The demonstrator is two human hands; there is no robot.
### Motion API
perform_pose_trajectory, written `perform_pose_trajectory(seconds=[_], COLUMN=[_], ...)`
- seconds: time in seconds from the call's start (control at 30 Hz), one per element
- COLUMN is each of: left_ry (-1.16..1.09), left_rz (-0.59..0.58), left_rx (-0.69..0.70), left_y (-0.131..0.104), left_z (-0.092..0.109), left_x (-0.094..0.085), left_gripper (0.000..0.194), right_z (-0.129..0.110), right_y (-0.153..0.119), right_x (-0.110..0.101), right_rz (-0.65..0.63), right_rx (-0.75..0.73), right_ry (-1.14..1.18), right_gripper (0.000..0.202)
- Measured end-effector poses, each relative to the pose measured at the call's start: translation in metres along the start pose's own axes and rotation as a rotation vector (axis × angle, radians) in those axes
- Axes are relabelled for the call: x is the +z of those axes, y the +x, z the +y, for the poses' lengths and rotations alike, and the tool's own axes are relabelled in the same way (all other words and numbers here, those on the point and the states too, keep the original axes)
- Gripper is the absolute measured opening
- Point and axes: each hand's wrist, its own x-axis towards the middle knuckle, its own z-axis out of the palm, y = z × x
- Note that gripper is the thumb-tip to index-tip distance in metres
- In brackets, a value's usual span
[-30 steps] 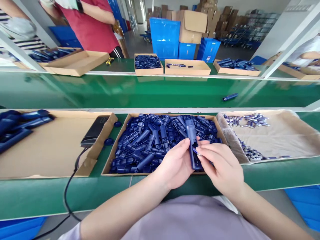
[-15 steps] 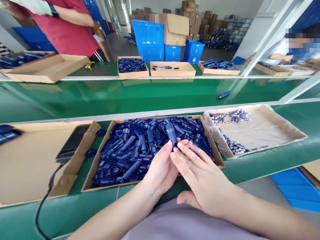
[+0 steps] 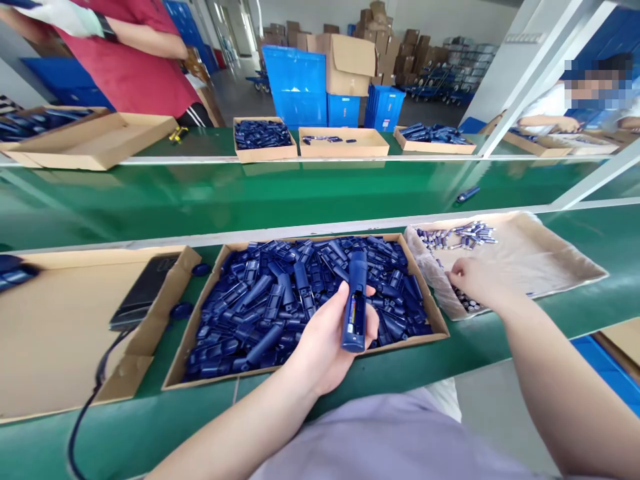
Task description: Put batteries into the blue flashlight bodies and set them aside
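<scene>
My left hand (image 3: 325,333) is wrapped round a blue plastic handle (image 3: 357,267) with an open battery compartment facing up. Inside that slot shows a thin battery (image 3: 354,310). Below and behind the held handle lies a cardboard box (image 3: 173,363) heaped with similar blue handles (image 3: 263,287). My right hand (image 3: 473,280) reaches into the lined box (image 3: 560,260) on the right, fingers pinched together at a pile of small batteries (image 3: 470,303). Its fingertips are partly hidden, so I cannot see what they hold.
At left stands a cardboard tray (image 3: 60,327) with a black device (image 3: 145,290) and its cable. Round blue caps (image 3: 181,311) lie beside it. Another blue piece (image 3: 469,194) is on the green belt (image 3: 300,190). Across it are more boxes (image 3: 345,148) and a person in red (image 3: 135,67).
My right hand has left the blue handle and moved right into the battery box. The handle's open compartment now shows in my left hand. The piece on the belt has shifted right.
</scene>
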Motion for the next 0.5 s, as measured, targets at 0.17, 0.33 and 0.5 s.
perform_pose_trajectory(seconds=[0.17, 0.33, 0.5], left_ry=[0.007, -0.019, -0.022], left_rz=[-0.032, -0.091, -0.111], left_rx=[-0.071, -0.127, -0.154], left_y=[-0.001, -0.002, -0.003], left_z=[-0.001, -0.001, -0.006], left_x=[-0.003, -0.003, -0.002], left_gripper=[0.042, 0.040, 0.028], right_z=[0.001, -0.029, -0.093], right_y=[0.013, -0.045, -0.111], right_x=[0.008, -0.028, -0.035], right_rz=[-0.053, 0.333, 0.467], right_rx=[0.004, -0.289, -1.263], right_ry=[-0.011, 0.183, 0.332], right_gripper=[0.016, 0.018, 0.015])
